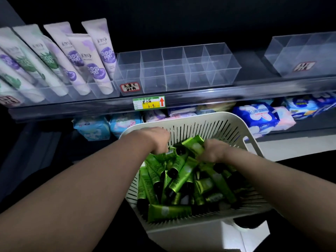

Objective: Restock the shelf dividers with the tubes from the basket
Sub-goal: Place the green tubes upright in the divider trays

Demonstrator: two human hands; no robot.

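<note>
The white slotted basket [214,124] sat at about 5 o'clock in the view, below the shelf edge, heaped with green tubes [181,179] with black caps that lay crossed over one another in no order. Both bare forearms reached in from 7 and 4 o'clock. The left hand [156,140] was at the basket's 11 o'clock side, knuckles up and fingers curled down onto the ends of a few tubes at the top of the heap, gripping them. The right hand [214,151], just beside it toward 2 o'clock of the heap, was closed round the body of one tube whose flat crimped end stuck up past the fingers. At 12 o'clock on the shelf stood the clear divider tray [174,70], its two rows of compartments holding nothing, with a handwritten label [129,87] on its front left corner (the writing too small to read). A green and yellow price tag [149,102] hung on the shelf rail just below it. At 10 o'clock tall pale tubes [101,51] with purple and green prints leaned in their own dividers, and a second clear tray [300,53] sat at 2 o'clock. Soft blue and pink packets [258,115] lay on the lower shelf behind the basket.
</note>
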